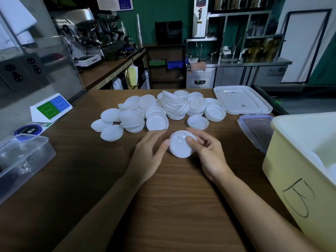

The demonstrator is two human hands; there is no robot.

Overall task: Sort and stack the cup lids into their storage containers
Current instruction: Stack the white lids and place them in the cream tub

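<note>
My right hand (207,151) is clamped on a white lid (181,148). The thumb is pressed on its top face and the other fingers are curled underneath, out of sight. My left hand (151,153) is not gripping. Its fingers lie fairly straight beside the lid and only the thumb tip touches the left rim, steadying it.

The lid sits just above the table (172,206), between my hands, with its top face tilted towards me. It is round, so it has no long axis to line up.

The yellow tub (291,179) stands to my right, on the side of the hand that has the grip. The clear box (23,157) is well off to my left. A drop into the tub would be the shorter reach, I judge, but I can't tell which container suits this lid.

The pile of lids (163,110) lies just beyond my fingertips, still unsorted.

I can't make out whether I hold one lid or several nested together. The tub runs off the frame, and I see only something pale inside it.
</note>
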